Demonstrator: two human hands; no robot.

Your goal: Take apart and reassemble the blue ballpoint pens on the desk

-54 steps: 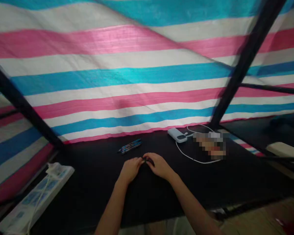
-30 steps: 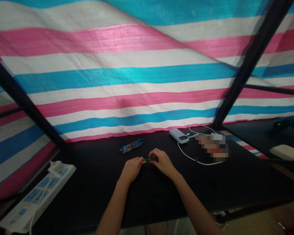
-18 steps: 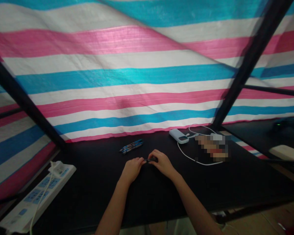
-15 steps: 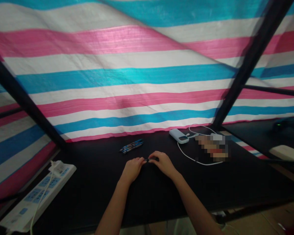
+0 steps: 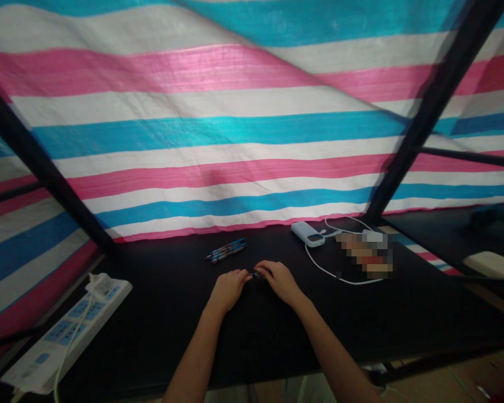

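Over the middle of the black table, my left hand (image 5: pixel 229 288) is closed, its fingertips pinching one end of a slim dark pen (image 5: pixel 256 274). My right hand (image 5: pixel 279 280) grips the other end between thumb and fingers, so most of the pen is hidden. Only a short dark piece shows in the narrow gap between the two hands. Just beyond them, several blue and dark pens (image 5: pixel 227 250) lie side by side on the tabletop.
A white power bank (image 5: pixel 307 234) with a white cable lies at the back right, beside a blurred-out item (image 5: pixel 365 254). On the left is a white power strip (image 5: pixel 71 336) with a cord. Black posts and a striped sheet (image 5: pixel 218 168) stand behind the table (image 5: pixel 163 330).
My right fingers have flattened and closed further over the pen, where they were arched before. The left hand stays almost in place, and the pens on the table have not moved.
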